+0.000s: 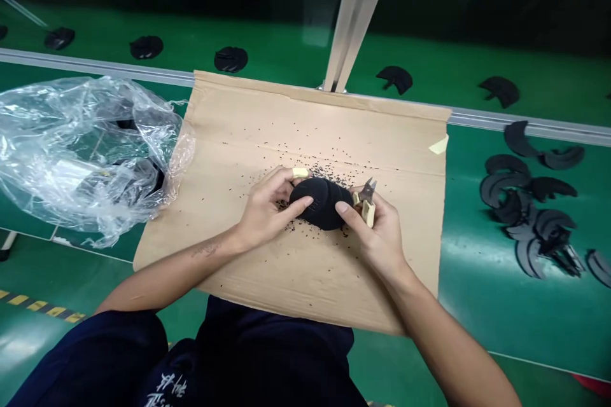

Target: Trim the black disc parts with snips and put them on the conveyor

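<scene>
My left hand (270,206) is closed on a rounded black plastic part (322,202), its thumb on top and its fingers curled underneath. Pale yellow tape wraps a fingertip of that hand. My right hand (379,229) pinches the same part from the other side. A pair of side cutters (369,188) also sits in my right hand, its metal jaws pointing up and away from me; its handles are mostly hidden. Small black scraps (329,172) lie scattered around both hands on a cardboard sheet (305,276).
A clear plastic bag (90,159) with dark parts inside lies at the left. Curved black parts (529,197) are heaped on the green table at the right. More black parts (231,59) rest beyond the metal rail, near an upright metal post (358,19).
</scene>
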Demonstrator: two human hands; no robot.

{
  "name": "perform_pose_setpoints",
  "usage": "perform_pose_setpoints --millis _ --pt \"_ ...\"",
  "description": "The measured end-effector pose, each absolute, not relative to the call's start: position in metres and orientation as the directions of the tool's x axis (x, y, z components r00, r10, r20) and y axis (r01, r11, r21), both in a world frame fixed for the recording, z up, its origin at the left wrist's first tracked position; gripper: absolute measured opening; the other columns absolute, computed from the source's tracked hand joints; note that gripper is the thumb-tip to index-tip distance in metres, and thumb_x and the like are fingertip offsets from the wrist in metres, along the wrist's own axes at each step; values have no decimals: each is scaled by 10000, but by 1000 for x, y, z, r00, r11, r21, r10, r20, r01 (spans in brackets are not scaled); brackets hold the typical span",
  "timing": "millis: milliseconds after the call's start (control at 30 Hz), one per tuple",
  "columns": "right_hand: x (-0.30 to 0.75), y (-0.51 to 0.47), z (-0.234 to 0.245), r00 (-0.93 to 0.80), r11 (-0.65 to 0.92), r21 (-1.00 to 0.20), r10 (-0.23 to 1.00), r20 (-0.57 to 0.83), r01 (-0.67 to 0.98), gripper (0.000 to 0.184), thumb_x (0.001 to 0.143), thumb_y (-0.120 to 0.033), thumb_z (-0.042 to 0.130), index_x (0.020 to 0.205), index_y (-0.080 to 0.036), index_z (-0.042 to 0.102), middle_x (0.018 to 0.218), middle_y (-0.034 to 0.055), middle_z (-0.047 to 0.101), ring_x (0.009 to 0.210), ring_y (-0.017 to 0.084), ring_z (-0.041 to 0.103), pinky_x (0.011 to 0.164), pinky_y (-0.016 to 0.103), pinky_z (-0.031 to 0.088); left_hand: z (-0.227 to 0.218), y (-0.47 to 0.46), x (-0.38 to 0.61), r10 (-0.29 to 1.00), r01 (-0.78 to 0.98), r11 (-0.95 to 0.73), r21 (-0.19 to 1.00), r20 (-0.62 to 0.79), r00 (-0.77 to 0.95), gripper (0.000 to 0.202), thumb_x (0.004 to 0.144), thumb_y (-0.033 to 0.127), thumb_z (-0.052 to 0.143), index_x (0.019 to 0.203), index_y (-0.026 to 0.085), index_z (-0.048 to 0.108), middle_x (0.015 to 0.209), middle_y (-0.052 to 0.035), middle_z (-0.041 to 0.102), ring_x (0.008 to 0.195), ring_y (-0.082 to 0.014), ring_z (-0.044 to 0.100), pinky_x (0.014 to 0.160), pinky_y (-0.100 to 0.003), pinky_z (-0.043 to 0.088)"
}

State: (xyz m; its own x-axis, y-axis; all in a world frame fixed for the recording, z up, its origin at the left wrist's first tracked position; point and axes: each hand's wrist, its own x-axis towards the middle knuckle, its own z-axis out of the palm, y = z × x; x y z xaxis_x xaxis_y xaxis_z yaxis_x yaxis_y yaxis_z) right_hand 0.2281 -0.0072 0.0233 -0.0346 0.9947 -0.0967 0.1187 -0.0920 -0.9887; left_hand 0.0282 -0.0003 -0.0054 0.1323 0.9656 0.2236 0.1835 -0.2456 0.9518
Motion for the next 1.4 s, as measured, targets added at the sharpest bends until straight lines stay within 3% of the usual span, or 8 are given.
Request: perform_pose_setpoints --millis 100,267,633,833,1033,1133,1400 --pt "226 -7 21 -34 -89 -984 995 -95 152 312 821 -470 763 854 -224 575 650 -66 406 586 113 363 588 274 390 -5 0 27 947 255 -320 912 297 126 243 920 275 740 1145 197 690 953 -28 630 819 -114 633 721 -238 569" --pt "224 -9 19 -19 -57 -975 998 -62 217 279 841 -443 747 872 -221 580 639 -66 425 559 108 363 555 264 388 -2 2 25 903 323 -428 844 409 129 225 904 259 757 1110 198 693 888 -6 631 750 -99 587 660 -219 521" --pt "223 -10 20 -30 0 -969 1000 -7 246 241 861 -408 740 878 -218 593 643 -70 429 539 94 345 538 253 391 -2 1 25 900 319 -436 841 416 133 233 890 256 775 1093 197 677 877 13 612 659 -65 532 648 -207 504" --pt "224 -12 20 -21 -12 -965 1000 -18 262 301 849 -474 756 870 -225 590 632 -71 411 528 96 334 511 256 368 -4 2 24 940 302 -342 890 323 113 277 878 254 773 1135 203 682 1045 -33 649 656 -59 530 638 -216 517" --pt "224 -12 20 -21 0 -962 1000 -5 273 317 850 -499 755 870 -228 591 634 -70 408 527 94 331 508 255 365 -7 4 29 973 89 -150 985 131 192 214 933 336 714 1070 172 725 929 -41 723 791 -117 664 675 -205 575" --pt "225 -11 20 -27 -9 -957 999 -17 290 345 851 -533 748 876 -226 593 636 -67 408 531 95 333 501 253 348 -6 4 29 975 -7 -74 997 74 209 264 924 414 729 960 153 750 829 -27 738 747 -117 692 658 -205 602" --pt "224 -11 19 -58 -20 -966 998 -36 256 328 851 -513 755 895 -225 601 609 -78 406 515 95 331 498 253 357 -2 4 27 977 -58 -36 998 47 207 296 890 433 776 936 140 784 830 -47 782 730 -138 737 627 -222 626"
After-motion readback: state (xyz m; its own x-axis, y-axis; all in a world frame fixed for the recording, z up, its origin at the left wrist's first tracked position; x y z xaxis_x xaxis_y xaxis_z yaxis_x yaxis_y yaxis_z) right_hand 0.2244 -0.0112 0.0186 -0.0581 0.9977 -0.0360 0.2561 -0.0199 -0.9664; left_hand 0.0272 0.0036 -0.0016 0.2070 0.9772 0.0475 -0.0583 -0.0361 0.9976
